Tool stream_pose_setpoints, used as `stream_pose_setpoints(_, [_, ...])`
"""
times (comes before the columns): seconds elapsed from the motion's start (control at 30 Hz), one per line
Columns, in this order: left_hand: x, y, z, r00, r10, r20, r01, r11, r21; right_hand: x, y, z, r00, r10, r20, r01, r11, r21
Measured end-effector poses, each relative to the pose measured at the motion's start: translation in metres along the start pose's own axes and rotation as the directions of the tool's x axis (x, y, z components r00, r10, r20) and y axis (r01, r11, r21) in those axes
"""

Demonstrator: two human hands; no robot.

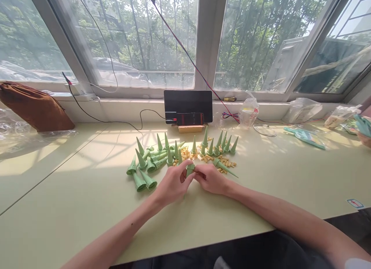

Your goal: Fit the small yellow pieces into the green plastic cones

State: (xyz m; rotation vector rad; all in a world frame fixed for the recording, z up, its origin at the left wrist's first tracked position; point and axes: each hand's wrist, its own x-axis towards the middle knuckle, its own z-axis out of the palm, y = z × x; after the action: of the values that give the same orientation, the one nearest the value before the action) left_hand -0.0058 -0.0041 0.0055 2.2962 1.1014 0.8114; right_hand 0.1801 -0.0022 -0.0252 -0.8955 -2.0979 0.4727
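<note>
My left hand (173,184) and my right hand (211,178) meet at the middle of the pale table, fingers pinched together on one green plastic cone (190,169) held between them. Just behind the hands lies a scatter of several green cones (150,163), some lying flat at the left, others standing upright (223,143) at the right. Small yellow pieces (208,158) are strewn among them. One long cone (226,168) lies right of my right hand.
A dark tablet (188,106) and a phone (189,118) stand on a wooden stand by the window. A brown pouch (34,107) sits far left. Plastic bags (249,110) and teal items (305,137) lie at the right; another person's hand (365,137) shows at the right edge.
</note>
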Motion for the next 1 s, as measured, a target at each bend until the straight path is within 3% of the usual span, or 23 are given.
stream_pose_setpoints(0.43, [0.0, 0.004, -0.003, 1.0, 0.002, 0.027, 0.001, 0.994, -0.106, 0.001, 0.0, -0.004, 0.999, 0.021, 0.031, -0.024, 0.996, 0.088])
stream_pose_setpoints(0.8, [0.001, 0.001, -0.004, 0.999, -0.01, 0.053, 0.017, 0.991, -0.133, 0.001, -0.004, -0.005, 0.989, 0.135, 0.064, -0.146, 0.962, 0.229])
stream_pose_setpoints(1.0, [0.001, 0.0, -0.004, 0.998, 0.0, 0.058, 0.005, 0.996, -0.091, 0.001, -0.008, -0.007, 0.968, 0.21, 0.14, -0.247, 0.898, 0.364])
